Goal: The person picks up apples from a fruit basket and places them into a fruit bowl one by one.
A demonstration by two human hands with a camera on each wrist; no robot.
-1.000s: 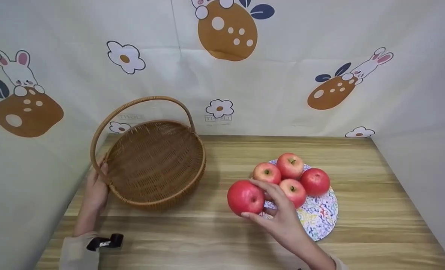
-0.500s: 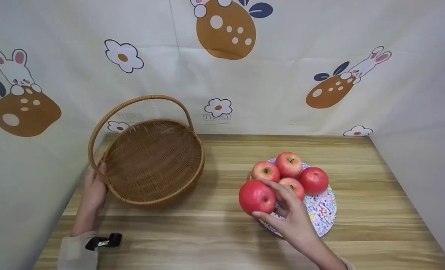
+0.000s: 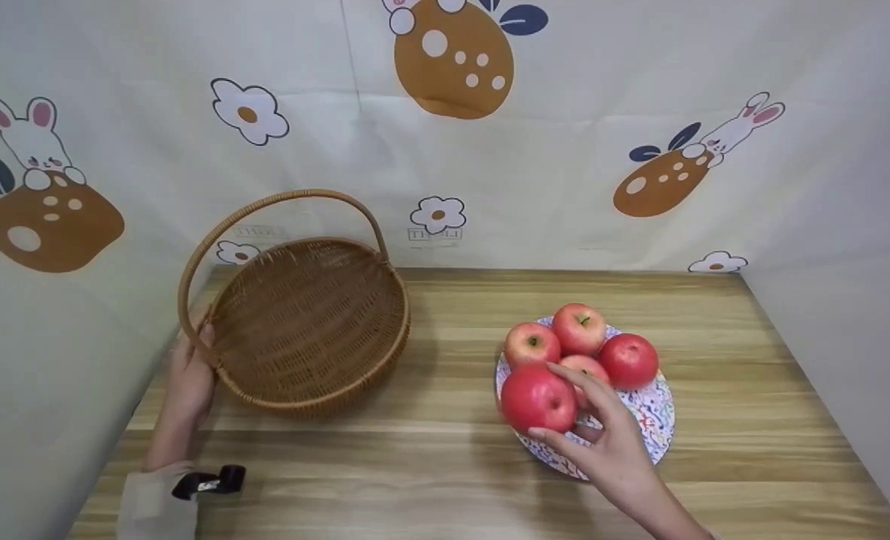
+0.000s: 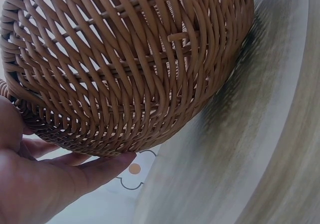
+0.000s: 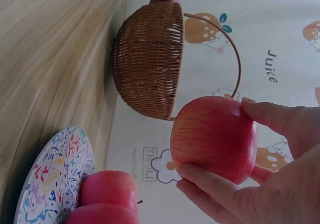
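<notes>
My left hand (image 3: 191, 379) grips the side of a brown wicker basket (image 3: 310, 322) at the left of the table. In the left wrist view its fingers (image 4: 107, 171) lie along the outer weave, with the thumb near the rim. The basket has a tall arched handle (image 3: 302, 195) and nothing inside it. My right hand (image 3: 617, 442) holds a red apple (image 3: 536, 397) between thumb and fingertips, above the left part of a round, colourfully speckled plate (image 3: 651, 420). Several more apples (image 3: 580, 328) sit on that plate, one partly hidden behind the held apple and my fingers.
The wood-grain table (image 3: 445, 480) is enclosed by a pale curtain (image 3: 535, 187) printed with rabbits, fruit and flowers at the back and both sides. A black strap piece (image 3: 208, 484) is on my left sleeve.
My right hand has moved to the right with the apple, from beside the plate's left edge to over the plate. My left hand and the basket stay where they were.
</notes>
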